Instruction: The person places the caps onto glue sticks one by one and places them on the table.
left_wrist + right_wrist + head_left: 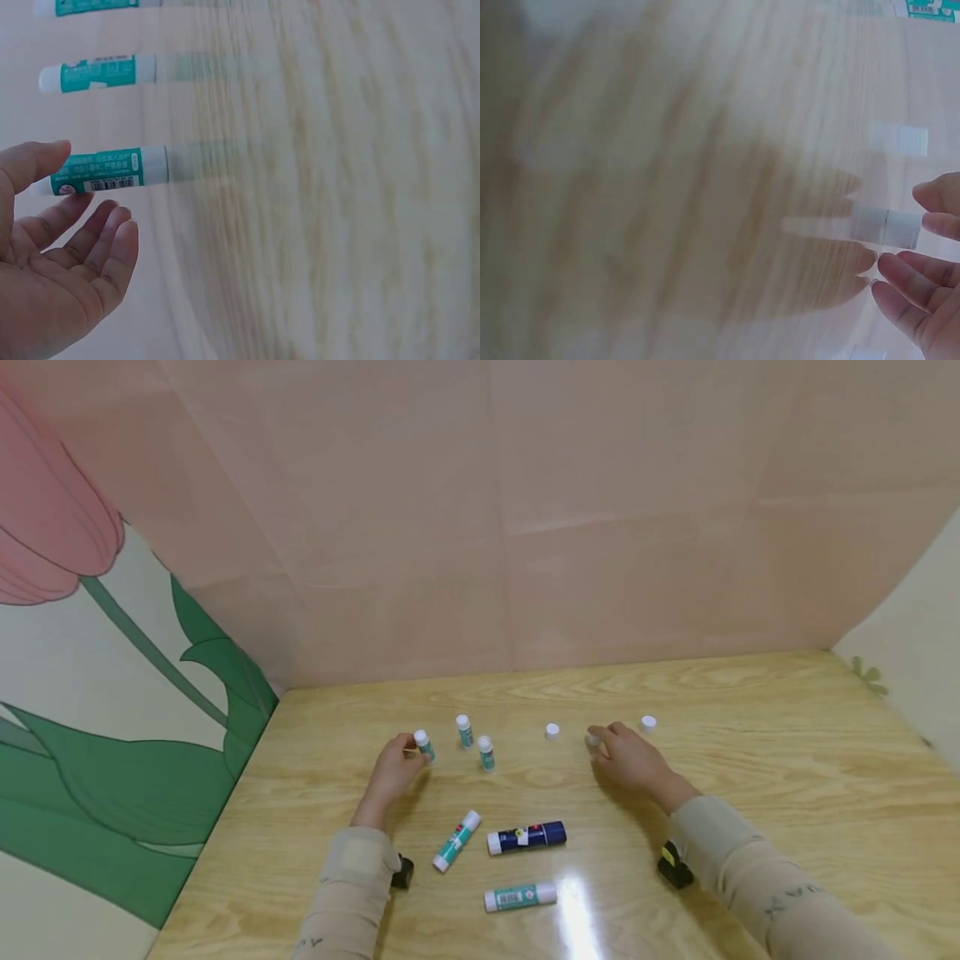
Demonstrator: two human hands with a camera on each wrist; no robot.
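Observation:
In the head view, three small glue sticks with teal labels and white upper ends stand upright on the left. My left hand (394, 773) pinches the leftmost glue stick (112, 171) near its upper end between thumb and index finger; its other fingers are loosely bent. Beside it stand the middle glue stick (465, 732) and the right glue stick (487, 755). Over on the right, my right hand (628, 760) is at a white cap (902, 229). One fingertip touches that cap's top, with the thumb apart above it in the right wrist view.
Two more white caps stand either side of my right hand, a left cap (552, 732) and a right cap (648, 723). Nearer me lie a slanted teal glue stick (457, 841), a dark blue glue stick (527, 837) and a teal-and-white glue stick (521, 897). A pink wall covering (495, 568) rises behind the wooden table (787, 777).

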